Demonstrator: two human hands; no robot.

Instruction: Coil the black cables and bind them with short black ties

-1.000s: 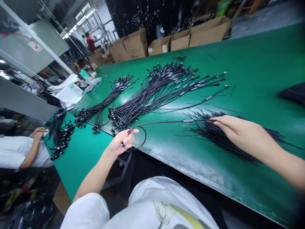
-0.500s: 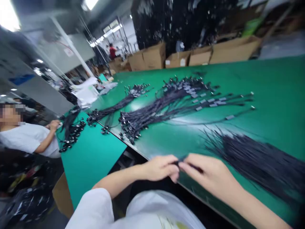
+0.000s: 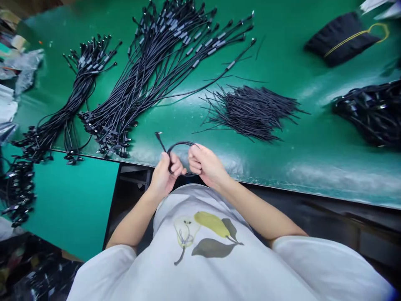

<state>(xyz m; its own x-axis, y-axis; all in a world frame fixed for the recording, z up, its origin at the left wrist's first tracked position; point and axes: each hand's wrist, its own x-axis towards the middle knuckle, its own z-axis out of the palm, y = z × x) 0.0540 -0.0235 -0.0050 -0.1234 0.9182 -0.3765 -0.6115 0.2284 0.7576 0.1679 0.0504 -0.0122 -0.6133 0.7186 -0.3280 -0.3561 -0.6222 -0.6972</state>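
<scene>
A black cable (image 3: 181, 143) is looped between my hands just over the table's near edge, one connector end sticking up past my left thumb. My left hand (image 3: 167, 170) is closed around one side of the loop. Its other side is gripped in the curled fingers of my right hand (image 3: 205, 163). Beyond them lies a large bundle of black cables (image 3: 138, 83) with grey sleeves near their far ends. Right of that is a pile of short, thin black ties (image 3: 255, 109).
The green table (image 3: 175, 117) stretches across the view. A smaller cable bundle (image 3: 77, 90) lies left, above a lower green board (image 3: 72, 196). To the right are a black pouch with yellow cord (image 3: 343, 39) and a heap of coiled black cables (image 3: 372, 110). Crumpled plastic (image 3: 28, 67) sits far left.
My view has swung down and right; the co-worker is out of sight. My hands, earlier close together on something dark, now hold a looped cable between them.
</scene>
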